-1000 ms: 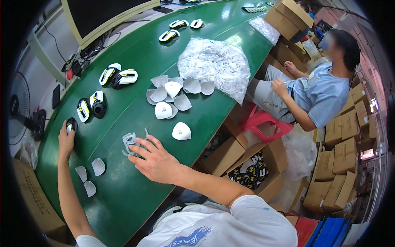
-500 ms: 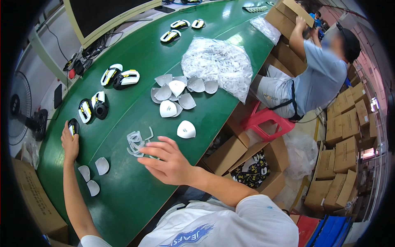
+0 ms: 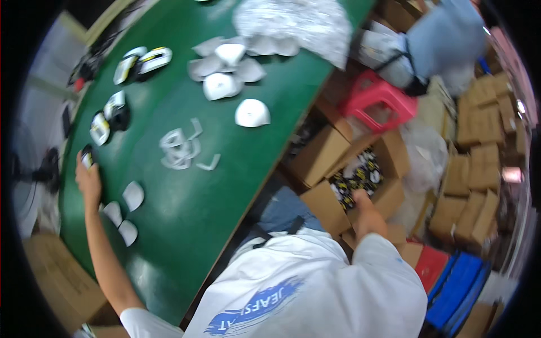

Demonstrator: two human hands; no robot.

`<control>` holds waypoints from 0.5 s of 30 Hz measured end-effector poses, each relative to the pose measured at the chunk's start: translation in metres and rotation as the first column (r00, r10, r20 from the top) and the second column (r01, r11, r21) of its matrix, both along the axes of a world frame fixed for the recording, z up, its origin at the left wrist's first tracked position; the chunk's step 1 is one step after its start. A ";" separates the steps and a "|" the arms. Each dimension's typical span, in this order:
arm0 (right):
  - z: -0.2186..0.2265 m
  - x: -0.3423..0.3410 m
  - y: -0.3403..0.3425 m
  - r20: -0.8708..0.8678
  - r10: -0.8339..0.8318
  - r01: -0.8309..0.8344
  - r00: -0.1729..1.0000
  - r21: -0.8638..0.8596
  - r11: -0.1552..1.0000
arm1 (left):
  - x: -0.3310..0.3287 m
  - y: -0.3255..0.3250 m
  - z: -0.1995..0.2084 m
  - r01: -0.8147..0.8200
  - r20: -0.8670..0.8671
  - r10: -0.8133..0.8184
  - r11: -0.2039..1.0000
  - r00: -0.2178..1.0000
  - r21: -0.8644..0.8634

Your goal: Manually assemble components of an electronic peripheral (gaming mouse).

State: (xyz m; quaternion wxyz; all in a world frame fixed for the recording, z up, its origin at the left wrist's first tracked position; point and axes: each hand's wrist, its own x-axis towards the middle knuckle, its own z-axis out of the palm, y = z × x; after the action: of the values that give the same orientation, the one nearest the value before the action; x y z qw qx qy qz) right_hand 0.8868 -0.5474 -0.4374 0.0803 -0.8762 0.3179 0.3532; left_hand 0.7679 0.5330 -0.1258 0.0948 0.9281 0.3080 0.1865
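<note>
At the table's left edge my left hand [image 3: 88,183] is closed around a small rounded black plastic piece with a yellow and white marking [image 3: 87,156]. My right hand [image 3: 362,201] reaches down into an open cardboard box [image 3: 391,152] beside the table. Many black, yellow and white pieces [image 3: 369,169] fill that box, and my right fingers are blurred and hidden among them. Near my left wrist lie three curved white shells [image 3: 133,195]. Thin translucent bent strips [image 3: 179,151] are heaped mid-table, with one strip [image 3: 209,163] lying apart.
Several white-yellow-black assembled pieces [image 3: 114,110] stand along the table's [image 3: 186,219] far left. White shells [image 3: 220,86] pile up before a clear bag of strips [image 3: 293,25]. A pink stool [image 3: 383,104], a seated person [image 3: 445,36] and stacked cartons [image 3: 479,163] are at the right.
My right hand has left the strips and gone down right into the box; one strip now lies apart from the heap. My left hand keeps its piece. The view has shifted.
</note>
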 end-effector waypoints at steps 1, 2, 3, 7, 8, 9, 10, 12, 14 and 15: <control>0.020 -0.013 -0.027 0.132 0.069 -0.087 0.989 0.132 0.988 | 0.023 -0.016 -0.016 0.033 0.046 -0.028 0.993 0.999 -0.112; 0.039 -0.003 -0.044 0.275 0.158 -0.228 0.948 0.243 0.943 | 0.038 -0.042 -0.030 0.027 0.090 -0.011 0.983 0.996 -0.181; 0.032 0.012 0.023 0.079 -0.199 0.116 0.977 0.584 0.804 | 0.036 -0.071 0.022 -0.082 0.010 0.083 0.991 0.996 -0.108; 0.129 0.055 0.143 0.131 0.648 -0.626 0.751 0.453 0.634 | -0.009 -0.067 0.046 -0.109 0.055 0.110 0.994 0.992 -0.018; 0.180 0.056 0.186 0.087 0.562 -0.490 0.822 0.610 0.623 | -0.023 -0.064 0.047 -0.105 -0.005 0.105 0.994 0.995 -0.022; 0.233 0.057 0.210 0.178 0.672 -0.614 0.718 0.617 0.493 | -0.020 -0.076 0.050 -0.101 -0.039 0.098 0.993 0.994 -0.065; 0.297 0.062 0.253 0.027 0.728 -0.586 0.685 0.614 0.529 | -0.019 -0.085 0.061 -0.086 -0.071 0.079 0.990 0.994 -0.108; 0.341 0.074 0.275 0.105 0.787 -0.578 0.608 0.738 0.347 | -0.025 -0.101 0.079 -0.106 -0.018 0.105 0.978 0.994 -0.177; 0.400 0.080 0.308 0.167 0.828 -0.581 0.536 0.784 0.218 | -0.038 -0.123 0.098 -0.091 0.016 0.098 0.964 0.995 -0.249; 0.424 0.082 0.329 0.233 0.851 -0.565 0.472 0.820 0.089 | -0.052 -0.138 0.111 -0.045 0.081 0.066 0.971 0.995 -0.234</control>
State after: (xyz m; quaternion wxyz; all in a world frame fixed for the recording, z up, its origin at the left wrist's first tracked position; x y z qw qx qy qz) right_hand 0.9692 -0.2181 -0.0132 0.2421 -0.6966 -0.3518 0.5765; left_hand 0.7163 0.3955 -0.0146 0.2107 0.8926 0.3491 0.1924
